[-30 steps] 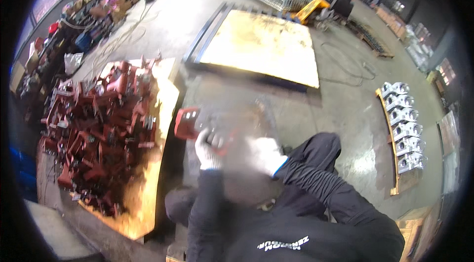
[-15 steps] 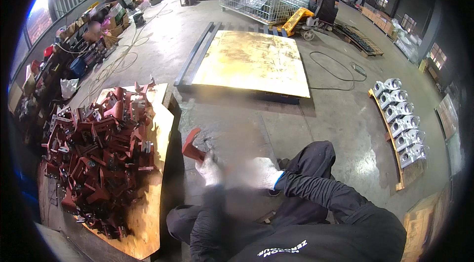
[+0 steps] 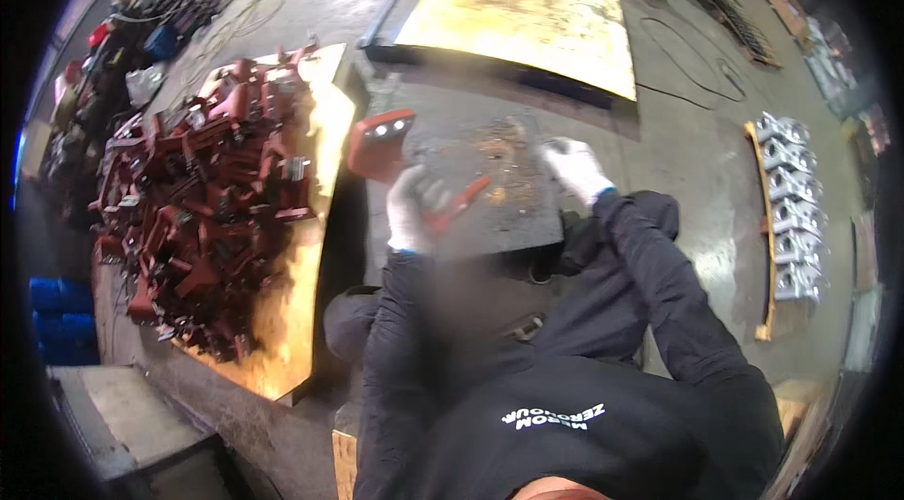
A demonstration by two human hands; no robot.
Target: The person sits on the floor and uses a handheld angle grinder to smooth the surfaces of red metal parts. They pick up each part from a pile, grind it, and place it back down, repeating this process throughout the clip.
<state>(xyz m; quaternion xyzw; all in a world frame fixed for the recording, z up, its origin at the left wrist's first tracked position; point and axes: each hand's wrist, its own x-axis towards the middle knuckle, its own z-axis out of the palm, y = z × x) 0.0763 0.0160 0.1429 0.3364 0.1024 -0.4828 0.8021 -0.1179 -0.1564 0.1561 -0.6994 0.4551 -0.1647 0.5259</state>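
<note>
My left hand (image 3: 414,208), in a white glove, grips a red-brown metal bracket (image 3: 379,153) above the left side of a dark metal bench (image 3: 457,147). The bracket's upper flange shows bright holes, and a lower arm of it sticks out to the right past my fingers. My right hand (image 3: 574,168), also gloved in white, is over the bench's right edge, apart from the bracket. Its fingers point left, slightly bent and a little blurred, with nothing visible in them. Rusty brown grit (image 3: 504,156) covers part of the bench top.
To my left, a large heap of red-brown brackets (image 3: 202,208) lies on a plywood board (image 3: 311,265). A plywood-topped platform (image 3: 527,15) stands beyond the bench. Silvery castings (image 3: 791,208) line a pallet at the right. A cable (image 3: 678,95) loops over the floor.
My view has tipped downward, showing the bench top. My left hand has raised and turned the bracket, so its holed flange shows. My right hand has moved away to the right and farther out.
</note>
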